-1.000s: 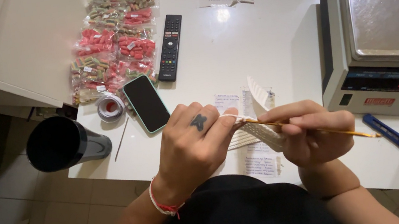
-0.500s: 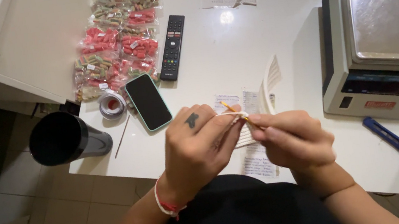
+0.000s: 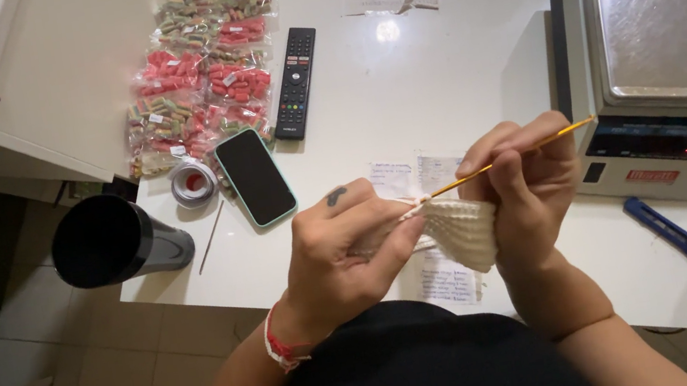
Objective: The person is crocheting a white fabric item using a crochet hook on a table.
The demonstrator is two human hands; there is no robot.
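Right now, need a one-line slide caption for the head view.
Left hand pinches a cream crocheted piece while right hand works a gold crochet hook over a white table.

Left hand pinches cream crochet piece; right hand grips gold hook above white bench.

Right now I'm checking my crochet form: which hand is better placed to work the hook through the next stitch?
Right. The right hand already grips the gold crochet hook, its tip at the cream piece's edge. The left hand is pinching that piece, steadying it.
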